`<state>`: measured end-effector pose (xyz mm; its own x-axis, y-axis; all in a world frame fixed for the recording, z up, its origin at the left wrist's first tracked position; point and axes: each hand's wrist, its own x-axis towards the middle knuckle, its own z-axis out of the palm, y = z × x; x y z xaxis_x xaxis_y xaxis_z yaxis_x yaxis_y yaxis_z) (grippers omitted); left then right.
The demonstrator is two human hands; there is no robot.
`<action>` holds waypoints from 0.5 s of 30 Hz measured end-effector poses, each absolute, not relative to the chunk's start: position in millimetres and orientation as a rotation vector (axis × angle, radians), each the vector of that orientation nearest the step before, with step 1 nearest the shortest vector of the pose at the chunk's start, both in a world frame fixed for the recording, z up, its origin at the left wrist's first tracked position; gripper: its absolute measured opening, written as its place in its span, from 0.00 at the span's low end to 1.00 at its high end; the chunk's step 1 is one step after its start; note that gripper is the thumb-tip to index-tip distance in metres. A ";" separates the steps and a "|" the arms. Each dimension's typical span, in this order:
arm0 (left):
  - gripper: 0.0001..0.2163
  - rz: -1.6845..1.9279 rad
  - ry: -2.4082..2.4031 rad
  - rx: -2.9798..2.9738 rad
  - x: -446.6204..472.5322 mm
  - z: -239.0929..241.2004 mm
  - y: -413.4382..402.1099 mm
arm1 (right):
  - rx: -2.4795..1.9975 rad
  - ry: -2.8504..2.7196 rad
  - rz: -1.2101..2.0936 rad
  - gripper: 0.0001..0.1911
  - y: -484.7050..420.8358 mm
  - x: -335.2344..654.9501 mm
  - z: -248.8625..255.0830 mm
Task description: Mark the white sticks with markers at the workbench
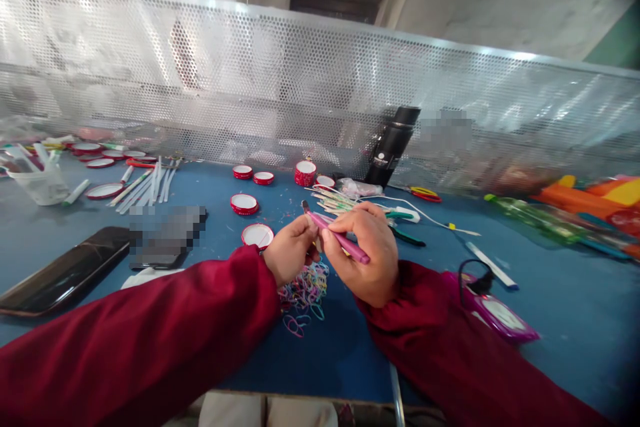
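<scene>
A pink pen-shaped tool [347, 245] lies slanted in my right hand [370, 250], gripped between thumb and fingers. Its front end reaches up and left to the fingertips of my left hand [290, 250], which are pinched together. A small dark tip [305, 205] shows just above those left fingers; whether it belongs to the tool I cannot tell. What the left fingers pinch is mostly hidden. Under the hands, a loose heap of colourful small elastic bands [313, 290] is spread on the blue table [340, 360].
Round red-rimmed lids or tins [244, 203] stand behind my hands. A black bottle [393, 147] leans by the perforated metal screen [240, 80]. Phones [70, 267], thin white sticks [150, 187] and a cup [43, 183] lie left; a purple corded device [495, 313] and green-handled pliers [407, 235], right.
</scene>
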<state>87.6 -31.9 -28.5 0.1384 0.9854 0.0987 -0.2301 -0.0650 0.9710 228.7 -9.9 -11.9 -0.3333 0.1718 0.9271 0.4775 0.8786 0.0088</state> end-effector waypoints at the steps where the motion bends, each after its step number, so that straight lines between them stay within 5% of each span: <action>1: 0.09 1.253 0.900 1.165 87.5 -28.0 -32.1 | -0.488 -1.906 -0.336 0.09 -9.7 228.6 -11.9; 15: 0.09 1.253 0.872 1.175 87.7 -25.3 -32.3 | -0.475 -1.873 -0.341 0.10 -11.4 227.8 -11.5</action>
